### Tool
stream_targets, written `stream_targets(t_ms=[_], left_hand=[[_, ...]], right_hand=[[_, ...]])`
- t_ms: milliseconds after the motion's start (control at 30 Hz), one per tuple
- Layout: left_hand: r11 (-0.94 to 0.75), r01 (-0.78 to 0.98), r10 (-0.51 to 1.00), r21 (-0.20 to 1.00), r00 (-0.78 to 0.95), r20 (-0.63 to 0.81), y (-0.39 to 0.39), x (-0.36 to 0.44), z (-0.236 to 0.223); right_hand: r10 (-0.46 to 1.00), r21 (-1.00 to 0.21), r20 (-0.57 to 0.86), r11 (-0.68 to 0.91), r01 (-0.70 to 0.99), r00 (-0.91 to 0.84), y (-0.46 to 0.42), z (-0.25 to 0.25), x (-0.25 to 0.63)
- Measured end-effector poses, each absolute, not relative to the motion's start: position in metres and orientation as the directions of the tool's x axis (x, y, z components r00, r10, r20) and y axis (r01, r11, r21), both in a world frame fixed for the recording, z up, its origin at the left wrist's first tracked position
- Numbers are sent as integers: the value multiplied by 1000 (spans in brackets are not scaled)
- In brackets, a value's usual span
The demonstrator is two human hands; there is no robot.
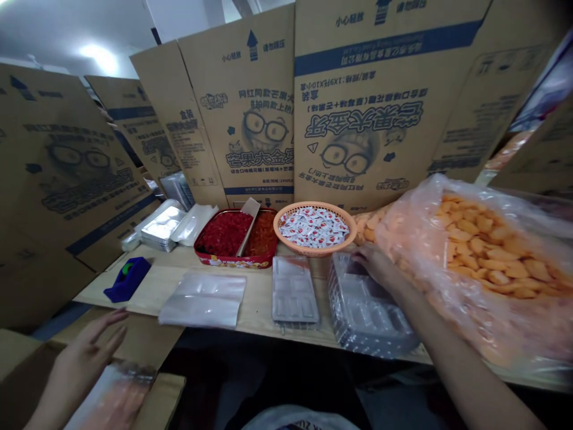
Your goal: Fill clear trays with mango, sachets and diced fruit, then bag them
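Upper frame: flat printed cardboard (pixel 358 113). Right side: crinkled translucent bag (pixel 414 209), curved orange pieces (pixel 496 245). Lower right of centre: stack of clear, compartmented plastic trays (pixel 364 310); right hand (pixel 369 261) at its far end, grip cannot be told. Lower left: left hand (pixel 83 361), fingers parted, released, beside glossy film packet (pixel 120 397).

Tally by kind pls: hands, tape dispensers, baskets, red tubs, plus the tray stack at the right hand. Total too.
Hands: 2 (left hand, right hand)
Blue tape dispenser: 1
Orange basket: 1
Red tub: 1
Clear tray stack at the right hand: 1
Total: 6
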State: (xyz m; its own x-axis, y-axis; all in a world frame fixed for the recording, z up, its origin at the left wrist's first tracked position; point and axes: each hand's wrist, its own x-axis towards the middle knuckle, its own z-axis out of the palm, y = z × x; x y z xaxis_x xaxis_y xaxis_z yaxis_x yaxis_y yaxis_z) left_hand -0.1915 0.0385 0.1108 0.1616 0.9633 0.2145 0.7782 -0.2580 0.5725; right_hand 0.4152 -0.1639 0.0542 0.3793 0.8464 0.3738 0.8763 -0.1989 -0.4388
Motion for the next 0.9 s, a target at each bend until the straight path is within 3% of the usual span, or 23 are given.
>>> stream_targets(t_ms=[167, 267, 433, 567, 667, 767, 867, 900], left_hand=[[-454, 556, 871, 696, 441, 216, 9, -76, 133], [-447, 416, 789, 792, 600, 130, -6, -21, 131], [-46, 125, 616, 991, 785, -71, -42, 79, 124], [286, -19, 477, 958, 870, -126, -79, 157, 124], [479, -25, 349, 877, 923, -164, -98, 192, 123], [590, 17, 269, 807, 938, -216, -102, 203, 117], [637, 36, 263, 770, 929, -261, -97, 200, 109], [644, 45, 263, 764, 925, -275, -96, 198, 107]], right_hand=[[814, -416, 445, -183, 891, 375, -165, 58, 411], [793, -411, 481, -172, 895, 373, -167, 61, 410], [686, -380, 627, -144, 913, 370, -174, 85, 408], [672, -317, 681, -87, 944, 291, -175, 119, 387], [671, -272, 703, -52, 961, 236, -176, 134, 375], [566, -300, 745, -187, 935, 352, -190, 137, 393], [317, -440, 708, -500, 746, 630, -226, 127, 442], [299, -422, 648, -624, 657, 701, -242, 121, 462]])
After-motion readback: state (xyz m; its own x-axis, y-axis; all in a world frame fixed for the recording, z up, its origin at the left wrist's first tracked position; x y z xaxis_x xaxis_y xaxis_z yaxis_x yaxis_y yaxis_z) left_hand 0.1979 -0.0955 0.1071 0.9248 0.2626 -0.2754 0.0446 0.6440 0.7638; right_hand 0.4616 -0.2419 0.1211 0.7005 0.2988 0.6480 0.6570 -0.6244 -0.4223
